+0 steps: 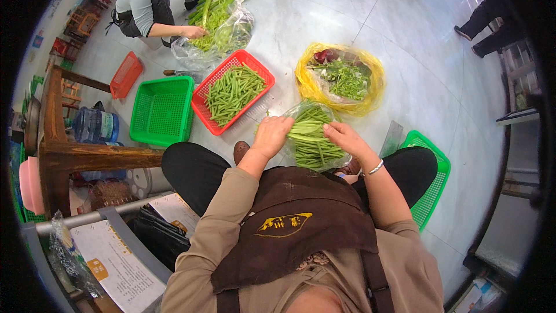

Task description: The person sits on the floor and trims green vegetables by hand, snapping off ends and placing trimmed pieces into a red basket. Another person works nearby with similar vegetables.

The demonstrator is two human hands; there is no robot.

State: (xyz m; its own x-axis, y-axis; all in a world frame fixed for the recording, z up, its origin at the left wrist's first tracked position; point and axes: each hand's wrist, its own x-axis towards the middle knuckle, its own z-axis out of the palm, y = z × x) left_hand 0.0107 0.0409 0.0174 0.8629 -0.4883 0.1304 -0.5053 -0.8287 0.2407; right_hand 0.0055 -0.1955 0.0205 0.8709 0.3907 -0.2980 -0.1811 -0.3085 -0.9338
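Note:
A small bunch of green beans [306,128] stretches between my two hands. My left hand [273,134] grips its left ends, and the fingers of my right hand [345,138] pinch the right ends. Just below lies a transparent plastic bag [313,164] full of long whole green beans [319,153], standing on the floor between my feet. To the left, a red plastic basket [214,125] holds short cut bean pieces [234,91]. A yellow plastic bag [377,76] beyond my right hand contains green trimmings and something dark red.
A green basket [160,111] stands left of the red one, near a wooden table leg [108,156]. Another green basket [428,202] sits by my right knee, near a cleaver-like blade [392,135]. A co-worker [147,4] squats ahead, handling leafy stalks [217,21].

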